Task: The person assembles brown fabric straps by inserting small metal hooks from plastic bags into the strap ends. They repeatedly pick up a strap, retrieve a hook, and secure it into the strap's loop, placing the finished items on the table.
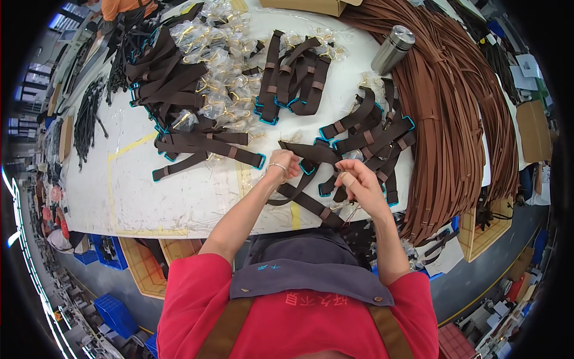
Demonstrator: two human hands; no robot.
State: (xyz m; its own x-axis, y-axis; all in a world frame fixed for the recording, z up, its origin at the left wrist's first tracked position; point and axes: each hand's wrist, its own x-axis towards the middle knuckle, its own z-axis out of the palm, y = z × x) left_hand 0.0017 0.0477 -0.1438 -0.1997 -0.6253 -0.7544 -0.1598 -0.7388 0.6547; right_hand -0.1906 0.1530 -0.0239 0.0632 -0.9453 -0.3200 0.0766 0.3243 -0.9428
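Factory floor, leather-goods assembly line. Long white tabletop (179,197) under the hands, piled with brown straps (179,84) and bagged gold hardware (221,78) beyond them. Big bundle of brown strips (460,119) right of the hands. Blue crates (113,311) on the floor below left; another worker (119,7) at the far end.

The left hand (286,163) closes over the brown strap (311,152), so its fingertips and the strap's end under them are hidden. What the right hand (359,179) pinches is too small to tell — something thin hangs below it, blurred against the table (179,197) edge. In the upper middle, the gold fittings inside the clear bags (224,90) blur into glare. A cardboard box (311,6) is cut off by the top edge. At the upper left a person in orange (122,7) is also cut off — only the torso shows. The long brown strips (466,119) at right cover the table's far end.
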